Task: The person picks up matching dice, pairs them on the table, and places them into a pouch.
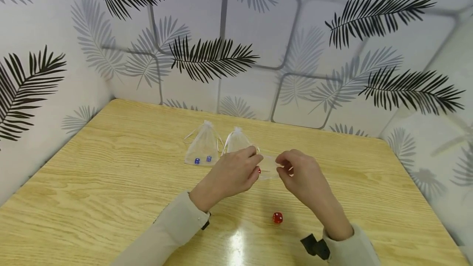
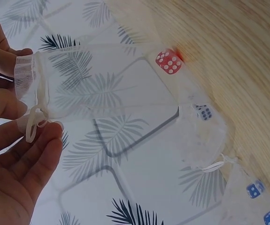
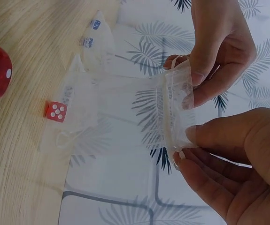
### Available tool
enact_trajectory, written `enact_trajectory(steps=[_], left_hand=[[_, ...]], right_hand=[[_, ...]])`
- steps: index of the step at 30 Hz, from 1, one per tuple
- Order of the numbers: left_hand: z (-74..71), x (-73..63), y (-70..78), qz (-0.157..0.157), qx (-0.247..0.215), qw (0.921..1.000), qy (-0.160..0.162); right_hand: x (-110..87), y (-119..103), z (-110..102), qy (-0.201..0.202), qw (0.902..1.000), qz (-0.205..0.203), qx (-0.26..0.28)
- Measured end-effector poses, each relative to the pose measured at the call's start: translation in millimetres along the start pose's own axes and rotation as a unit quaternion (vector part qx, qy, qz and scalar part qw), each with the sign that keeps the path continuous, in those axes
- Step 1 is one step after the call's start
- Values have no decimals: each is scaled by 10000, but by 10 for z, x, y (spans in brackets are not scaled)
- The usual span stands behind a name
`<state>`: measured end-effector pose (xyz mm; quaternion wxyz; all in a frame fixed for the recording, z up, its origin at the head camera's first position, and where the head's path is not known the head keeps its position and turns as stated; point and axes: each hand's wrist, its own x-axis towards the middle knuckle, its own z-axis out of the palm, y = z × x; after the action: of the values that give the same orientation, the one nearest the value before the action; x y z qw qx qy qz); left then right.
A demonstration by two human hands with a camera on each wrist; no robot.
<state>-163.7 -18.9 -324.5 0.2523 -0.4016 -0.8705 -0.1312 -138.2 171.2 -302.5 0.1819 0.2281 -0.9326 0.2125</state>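
Observation:
Both hands pinch a sheer white drawstring bag (image 3: 120, 117) by its gathered mouth, with a ribbon loop (image 2: 34, 124) hanging beside the fingers. My left hand (image 1: 236, 171) holds one side of the opening and my right hand (image 1: 301, 175) the other. A red die (image 3: 56, 112) with white dots lies at the far end of this bag. On the table between the forearms sits another red die (image 1: 278, 217). Just beyond the left hand, a second sheer bag (image 1: 237, 139) is partly hidden by it; dark-dotted dice show inside from the left wrist.
Left of the hands lies a closed sheer bag (image 1: 202, 143) containing two blue dice (image 1: 197, 161). The wood-grain table (image 1: 92, 167) meets a leaf-patterned backdrop (image 1: 255, 52) at its back edge. Dark straps with small black devices (image 1: 315, 246) sit at the wrists.

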Motion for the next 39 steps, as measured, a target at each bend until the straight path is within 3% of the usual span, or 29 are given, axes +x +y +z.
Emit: enact_trajectory(steps=[11, 21, 28, 39], left_hand=[[-9, -4, -10, 4, -94, 10000, -22], [-25, 3, -27, -35, -140, 9999, 6], [-30, 6, -30, -79, -133, 9999, -15], [-29, -7, -8, -36, -239, 9997, -58]], right_hand=[[-82, 6, -107, -40, 9992, 11, 402], [-293, 54, -131, -411, 9955, 92, 851], [-421, 158, 26, -1054, 9848, 412, 1320], [-507, 288, 239, -1989, 9647, 672, 1592]])
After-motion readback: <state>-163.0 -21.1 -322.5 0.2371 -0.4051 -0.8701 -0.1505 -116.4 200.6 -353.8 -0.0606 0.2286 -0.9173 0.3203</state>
